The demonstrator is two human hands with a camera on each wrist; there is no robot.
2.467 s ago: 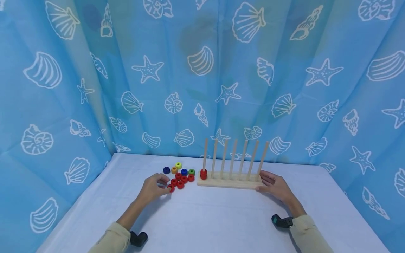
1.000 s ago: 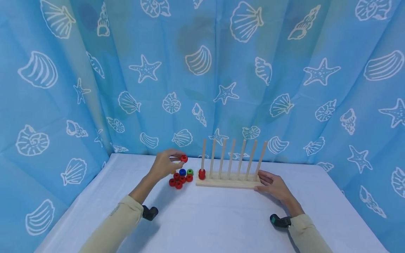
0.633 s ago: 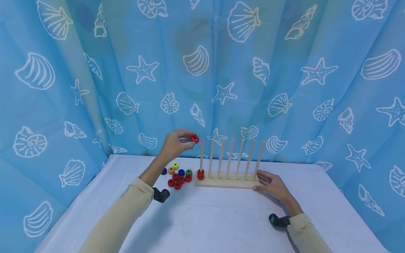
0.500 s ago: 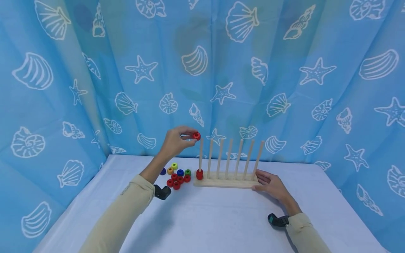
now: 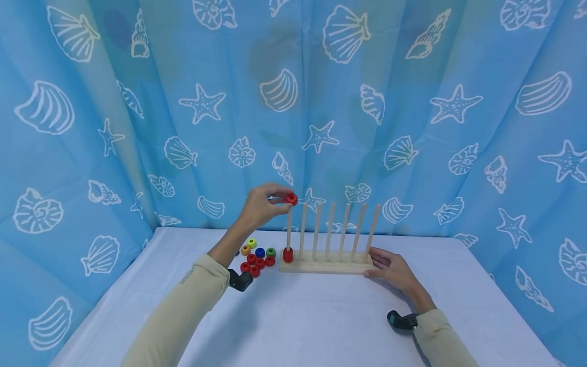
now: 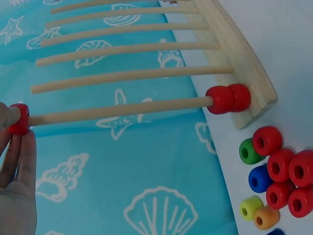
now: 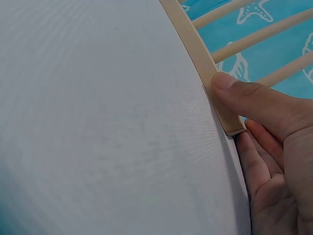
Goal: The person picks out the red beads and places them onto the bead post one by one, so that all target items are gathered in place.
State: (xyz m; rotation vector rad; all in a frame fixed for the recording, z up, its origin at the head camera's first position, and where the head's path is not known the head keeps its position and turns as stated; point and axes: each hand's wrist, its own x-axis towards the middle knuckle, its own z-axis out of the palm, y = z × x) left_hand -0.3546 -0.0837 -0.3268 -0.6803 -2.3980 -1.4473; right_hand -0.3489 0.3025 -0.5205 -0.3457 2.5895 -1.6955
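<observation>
In the head view my left hand (image 5: 262,205) pinches a red bead (image 5: 291,199) right at the top of the leftmost peg. The left wrist view shows that bead (image 6: 19,119) between thumb and fingers, at the end of the peg (image 6: 122,110). Two red beads (image 6: 229,99) are stacked at the foot of the same peg. The wooden peg rack (image 5: 325,267) stands upright with several bare pegs. My right hand (image 5: 392,270) grips the right end of its base, the thumb on the front edge and fingers behind, as the right wrist view also shows.
Left of the rack lies a loose cluster of red beads (image 5: 254,271), with a green bead (image 5: 271,252), a blue bead (image 5: 260,252), an orange bead (image 5: 245,250) and a yellow bead (image 5: 251,243). A shell-patterned blue curtain (image 5: 257,127) hangs behind the white table (image 5: 321,321).
My left hand picked up a red bead from the cluster, lifted it and carried it right to the leftmost peg's top. The right hand stays on the rack's end.
</observation>
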